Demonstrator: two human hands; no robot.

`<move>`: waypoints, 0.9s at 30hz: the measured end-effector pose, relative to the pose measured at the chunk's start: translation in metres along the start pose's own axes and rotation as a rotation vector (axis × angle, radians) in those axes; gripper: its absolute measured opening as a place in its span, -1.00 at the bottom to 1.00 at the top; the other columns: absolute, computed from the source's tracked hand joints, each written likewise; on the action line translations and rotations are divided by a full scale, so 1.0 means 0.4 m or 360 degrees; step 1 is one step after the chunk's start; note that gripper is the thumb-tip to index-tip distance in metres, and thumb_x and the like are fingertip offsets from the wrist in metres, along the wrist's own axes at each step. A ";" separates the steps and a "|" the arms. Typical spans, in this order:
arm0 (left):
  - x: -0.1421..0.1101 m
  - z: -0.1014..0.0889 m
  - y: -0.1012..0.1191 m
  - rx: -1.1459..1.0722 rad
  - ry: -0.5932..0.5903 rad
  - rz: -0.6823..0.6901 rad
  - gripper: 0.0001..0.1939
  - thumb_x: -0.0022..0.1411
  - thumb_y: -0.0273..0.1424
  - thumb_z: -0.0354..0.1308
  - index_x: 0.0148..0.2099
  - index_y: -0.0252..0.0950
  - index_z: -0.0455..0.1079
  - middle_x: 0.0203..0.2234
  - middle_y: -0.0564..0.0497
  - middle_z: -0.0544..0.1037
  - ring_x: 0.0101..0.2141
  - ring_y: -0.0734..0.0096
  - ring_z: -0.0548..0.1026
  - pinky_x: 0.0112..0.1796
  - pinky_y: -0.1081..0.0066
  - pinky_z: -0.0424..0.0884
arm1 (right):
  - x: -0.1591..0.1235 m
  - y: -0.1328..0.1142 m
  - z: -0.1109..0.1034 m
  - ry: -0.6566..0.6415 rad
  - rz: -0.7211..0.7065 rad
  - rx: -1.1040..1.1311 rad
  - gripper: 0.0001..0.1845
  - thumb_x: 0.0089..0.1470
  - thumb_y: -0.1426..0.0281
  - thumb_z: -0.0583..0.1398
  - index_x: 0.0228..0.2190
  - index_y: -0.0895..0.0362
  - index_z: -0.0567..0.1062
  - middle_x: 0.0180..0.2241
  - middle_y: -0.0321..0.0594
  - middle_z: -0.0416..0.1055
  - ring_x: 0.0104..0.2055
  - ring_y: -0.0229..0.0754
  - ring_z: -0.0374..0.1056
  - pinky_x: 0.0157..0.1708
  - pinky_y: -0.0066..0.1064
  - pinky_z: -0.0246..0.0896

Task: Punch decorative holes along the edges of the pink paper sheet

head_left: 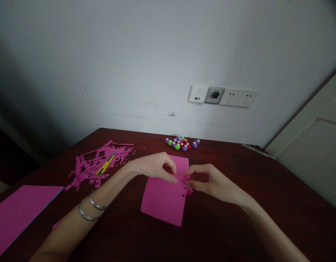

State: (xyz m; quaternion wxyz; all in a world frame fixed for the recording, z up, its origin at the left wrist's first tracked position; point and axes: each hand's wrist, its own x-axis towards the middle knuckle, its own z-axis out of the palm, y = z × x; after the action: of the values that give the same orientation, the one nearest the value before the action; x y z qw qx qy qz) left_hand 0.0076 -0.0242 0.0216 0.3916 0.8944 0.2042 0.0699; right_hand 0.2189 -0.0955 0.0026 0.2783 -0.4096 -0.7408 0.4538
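A pink sheet of paper (164, 202) lies at a slant on the dark table, with small dark star-shaped holes near its right edge. Over its upper part is my left hand (157, 165), fingers curled, a small gap showing between thumb and forefinger and nothing visible in it. My right hand (208, 180) is closed at the sheet's right edge, thumb and forefinger around a small pink item (190, 191). That item is partly hidden by the fingers, so its kind is unclear.
Pink punched paper scraps (83, 169) are heaped at the left, a yellow utility knife (104, 166) on top. A stack of pink paper (23, 211) sits front left. Several small coloured craft punches (178, 146) stand near the wall. Wall sockets (237, 97) are behind.
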 end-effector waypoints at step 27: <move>0.007 0.045 0.033 -0.0484 0.0258 -0.0055 -0.81 0.07 -0.33 0.16 -0.43 -0.38 0.47 -0.60 0.08 0.44 -0.54 0.60 0.30 -0.50 0.55 0.21 | 0.007 -0.031 0.051 0.0260 -0.0116 -0.0202 -0.64 0.20 0.20 -0.06 -0.53 0.13 0.25 -0.53 -0.33 0.24 -0.53 -0.34 0.08 -0.56 -0.46 -0.05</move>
State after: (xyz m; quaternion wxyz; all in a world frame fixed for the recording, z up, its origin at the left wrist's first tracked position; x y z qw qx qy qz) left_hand 0.0194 -0.0431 0.0189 0.5058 0.8127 0.2376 0.1652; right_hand 0.1970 -0.1052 0.0049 0.3277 -0.4349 -0.7572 0.3606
